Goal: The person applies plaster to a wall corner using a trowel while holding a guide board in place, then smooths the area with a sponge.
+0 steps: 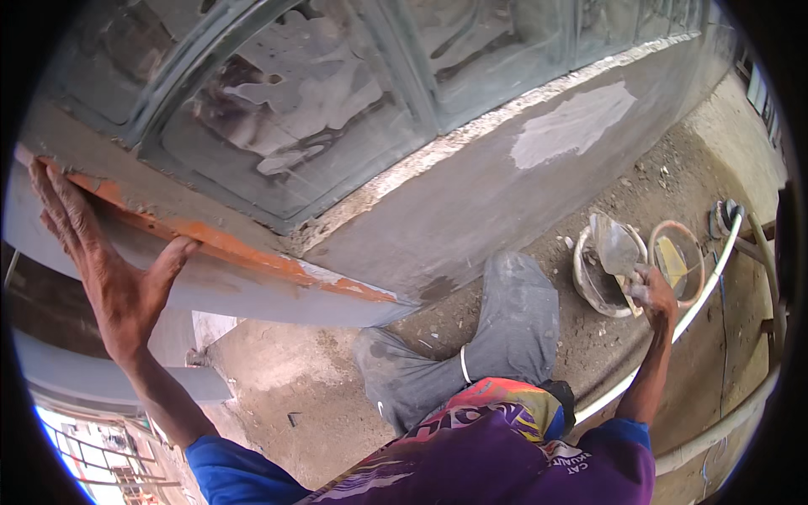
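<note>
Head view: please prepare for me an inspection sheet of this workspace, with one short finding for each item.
Surface: grey wall bears a pale patch; an orange strip runs along its other face.
Work items: trowel over a white-rimmed bucket; beside it, a brown-rimmed bucket with a yellow object inside.
Clutter: loose debris on the dusty ground.
Hands: left hand spread, touching the strip; right hand grips the trowel.
Cables: thin blue line, possibly cord.
Surroundings: window panes above; white pole beyond the buckets.
</note>
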A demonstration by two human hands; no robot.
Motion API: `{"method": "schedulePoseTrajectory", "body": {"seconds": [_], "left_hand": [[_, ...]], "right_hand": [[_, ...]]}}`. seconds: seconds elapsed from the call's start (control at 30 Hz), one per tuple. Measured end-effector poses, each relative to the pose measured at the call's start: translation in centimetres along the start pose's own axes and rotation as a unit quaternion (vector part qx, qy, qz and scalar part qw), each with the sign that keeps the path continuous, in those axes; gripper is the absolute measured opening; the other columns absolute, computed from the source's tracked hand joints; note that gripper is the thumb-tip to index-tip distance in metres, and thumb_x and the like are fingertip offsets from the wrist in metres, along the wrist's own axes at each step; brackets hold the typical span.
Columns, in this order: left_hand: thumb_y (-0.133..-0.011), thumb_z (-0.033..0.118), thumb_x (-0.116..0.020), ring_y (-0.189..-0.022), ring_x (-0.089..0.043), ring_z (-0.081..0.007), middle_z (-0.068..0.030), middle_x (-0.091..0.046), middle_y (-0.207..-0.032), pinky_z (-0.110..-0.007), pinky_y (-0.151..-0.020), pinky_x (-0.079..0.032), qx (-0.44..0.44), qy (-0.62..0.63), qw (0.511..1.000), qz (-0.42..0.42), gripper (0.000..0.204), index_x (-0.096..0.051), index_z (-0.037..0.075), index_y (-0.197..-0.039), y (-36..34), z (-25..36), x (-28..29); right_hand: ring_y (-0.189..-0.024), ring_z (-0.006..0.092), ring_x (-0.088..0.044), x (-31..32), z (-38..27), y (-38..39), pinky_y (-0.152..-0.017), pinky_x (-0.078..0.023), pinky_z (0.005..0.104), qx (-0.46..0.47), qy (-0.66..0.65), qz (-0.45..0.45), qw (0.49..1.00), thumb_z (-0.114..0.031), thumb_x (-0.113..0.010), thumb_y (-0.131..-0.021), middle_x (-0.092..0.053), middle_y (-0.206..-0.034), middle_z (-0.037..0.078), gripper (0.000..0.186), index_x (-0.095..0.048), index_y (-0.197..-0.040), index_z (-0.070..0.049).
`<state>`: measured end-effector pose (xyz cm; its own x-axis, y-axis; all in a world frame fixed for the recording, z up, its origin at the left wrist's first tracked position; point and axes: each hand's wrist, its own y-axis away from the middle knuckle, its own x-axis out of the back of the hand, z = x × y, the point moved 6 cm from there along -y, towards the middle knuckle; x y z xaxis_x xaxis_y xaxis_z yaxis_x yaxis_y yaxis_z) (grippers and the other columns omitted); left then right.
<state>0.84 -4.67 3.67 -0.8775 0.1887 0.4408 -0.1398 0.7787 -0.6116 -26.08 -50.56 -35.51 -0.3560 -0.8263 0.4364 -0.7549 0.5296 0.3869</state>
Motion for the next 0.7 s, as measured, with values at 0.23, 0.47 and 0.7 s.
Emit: {"method": "schedulePoseTrajectory", "body": {"seconds": [0.23, 0.47, 0.7], "left_hand": [[-0.047, 0.081, -0.063, -0.141, 0.000, -0.0302, -0.0173, 0.001, -0.153, -0.050, -0.113, 0.001, 0.051, -0.025, 0.998, -0.033, 0.138, -0.003, 0.007, -0.147, -0.1, -1.7, 3.4], [-0.045, 0.081, -0.065, -0.142, 0.000, -0.0297, -0.0174, 0.002, -0.153, -0.050, -0.113, 0.001, 0.062, -0.022, 0.997, -0.037, 0.140, -0.001, 0.007, -0.147, -0.6, -2.0, 2.6], [-0.042, 0.082, -0.064, -0.142, -0.001, -0.0301, -0.0175, 0.001, -0.153, -0.050, -0.113, 0.000, 0.062, -0.024, 0.997, -0.033, 0.144, 0.000, 0.006, -0.146, -0.5, -2.0, 2.6]], "right_hand": [[-0.058, 0.0306, -0.054, -11.9, -23.2, 5.8, -0.056, -0.041, 0.0361, 0.387, 0.013, -0.091, 0.918, -0.015, -0.069, -0.072, -0.054, -0.066, 0.013, 0.029, -0.052, -0.088, 0.000], [-0.062, 0.0392, -0.060, -22.8, -33.1, 10.3, -0.054, -0.048, 0.0435, 0.514, -0.082, -0.085, 0.849, -0.014, -0.061, -0.083, -0.059, -0.073, 0.021, 0.023, -0.048, -0.094, 0.002], [-0.062, 0.0370, -0.062, -25.8, -35.4, 12.2, -0.054, -0.051, 0.0440, 0.530, 0.015, -0.050, 0.846, -0.013, -0.056, -0.086, -0.057, -0.075, 0.022, 0.019, -0.045, -0.087, 0.003]]}}
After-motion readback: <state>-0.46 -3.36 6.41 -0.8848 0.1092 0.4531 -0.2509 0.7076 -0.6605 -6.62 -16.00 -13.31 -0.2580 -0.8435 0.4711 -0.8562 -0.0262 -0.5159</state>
